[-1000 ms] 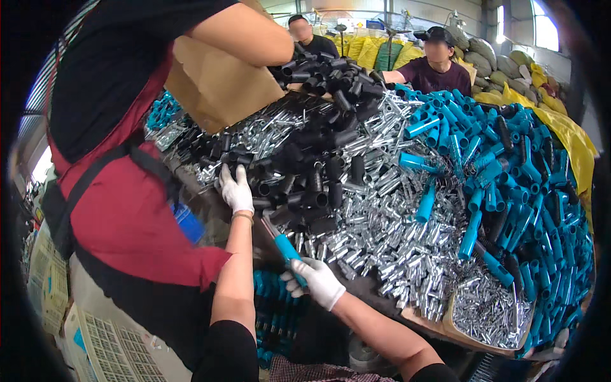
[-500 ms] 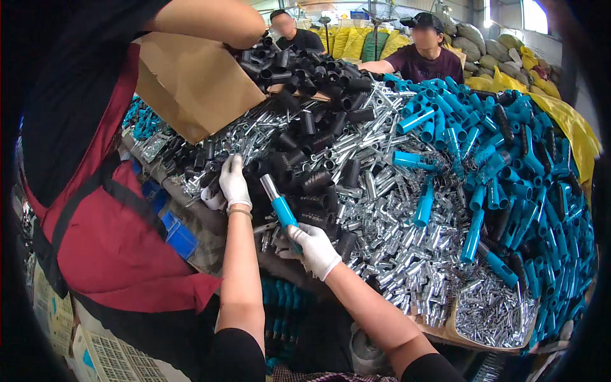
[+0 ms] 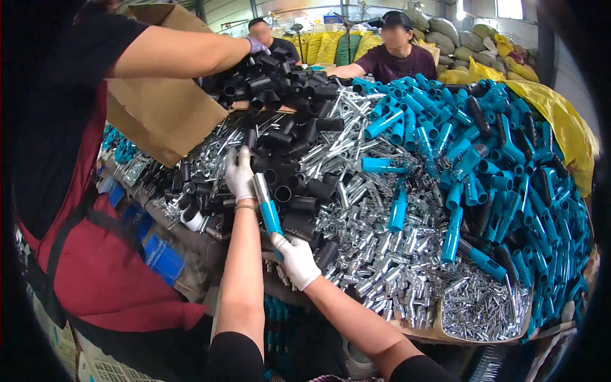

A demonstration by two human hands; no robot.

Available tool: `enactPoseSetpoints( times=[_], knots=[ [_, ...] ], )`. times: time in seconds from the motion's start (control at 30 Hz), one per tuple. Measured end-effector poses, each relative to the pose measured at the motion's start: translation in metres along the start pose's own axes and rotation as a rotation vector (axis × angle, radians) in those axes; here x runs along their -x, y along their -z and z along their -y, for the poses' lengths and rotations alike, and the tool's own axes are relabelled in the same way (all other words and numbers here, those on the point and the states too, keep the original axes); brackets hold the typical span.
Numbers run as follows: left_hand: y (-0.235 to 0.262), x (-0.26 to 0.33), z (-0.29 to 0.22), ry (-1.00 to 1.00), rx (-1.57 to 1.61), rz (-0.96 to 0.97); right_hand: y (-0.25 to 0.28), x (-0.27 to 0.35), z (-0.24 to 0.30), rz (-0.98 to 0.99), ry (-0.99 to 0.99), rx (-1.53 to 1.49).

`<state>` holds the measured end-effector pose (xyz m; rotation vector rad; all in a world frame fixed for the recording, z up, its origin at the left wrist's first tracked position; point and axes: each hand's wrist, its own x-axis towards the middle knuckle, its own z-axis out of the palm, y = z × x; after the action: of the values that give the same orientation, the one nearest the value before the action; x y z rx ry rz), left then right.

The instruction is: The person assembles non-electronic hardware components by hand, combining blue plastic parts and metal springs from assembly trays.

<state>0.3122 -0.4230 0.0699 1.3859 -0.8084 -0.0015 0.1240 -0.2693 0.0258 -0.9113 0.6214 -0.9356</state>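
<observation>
My right hand [image 3: 298, 260], in a white glove, is closed around the lower part of a teal tubular handle [image 3: 270, 218]. A silver metal tube [image 3: 260, 187] sticks out of the handle's upper end, tilted up and to the left. My left hand [image 3: 240, 175], also gloved, reaches up to the near side of the heaped black plastic sleeves [image 3: 278, 138]. Its fingers are stretched out and slightly apart, with the tips against the dark pieces; no held part can be made out. The silver tube's end lies close beside my left wrist.
Silver metal parts [image 3: 382, 261] cover the table's middle. Teal handles [image 3: 503, 172] are piled right, behind a box of small pins [image 3: 487, 309]. At left, a co-worker's arm [image 3: 184, 54] extends over a cardboard box [image 3: 159, 114]. Two people [image 3: 398, 54] are across the table.
The view has shifted, moving the piles leftward in the picture. My left hand has gone further into the black sleeves. The teal handle is more upright and nearer my left wrist. The co-worker's arm has stretched out.
</observation>
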Motion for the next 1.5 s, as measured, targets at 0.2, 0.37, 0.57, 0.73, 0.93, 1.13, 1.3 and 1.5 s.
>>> enactPoseSetpoints(
  times=[0.2,0.37,0.57,0.73,0.93,1.13,1.3,1.5],
  knots=[
    [-0.003,-0.01,-0.008,0.044,0.012,0.199,-0.001,-0.002,0.003,-0.123,0.101,0.029],
    [-0.02,0.002,-0.036,-0.084,0.028,0.074,0.003,-0.003,0.003,-0.079,0.025,0.08],
    [-0.022,-0.002,-0.029,-0.021,0.041,-0.001,0.008,-0.008,-0.013,-0.103,0.217,0.13],
    [-0.017,0.003,-0.027,0.132,0.307,0.022,0.013,-0.013,-0.019,-0.098,0.112,0.192],
    [-0.016,0.003,-0.024,0.11,0.33,-0.073,0.011,-0.009,-0.011,-0.088,0.087,0.149],
    [-0.013,-0.006,-0.011,0.08,0.252,-0.087,0.009,-0.01,-0.012,-0.048,0.092,0.121],
    [-0.014,-0.005,-0.014,0.086,0.189,-0.074,0.009,-0.011,-0.018,-0.088,0.123,0.112],
    [-0.018,-0.022,-0.007,0.084,0.297,-0.037,0.005,-0.006,-0.018,-0.127,0.072,0.054]
  ],
)
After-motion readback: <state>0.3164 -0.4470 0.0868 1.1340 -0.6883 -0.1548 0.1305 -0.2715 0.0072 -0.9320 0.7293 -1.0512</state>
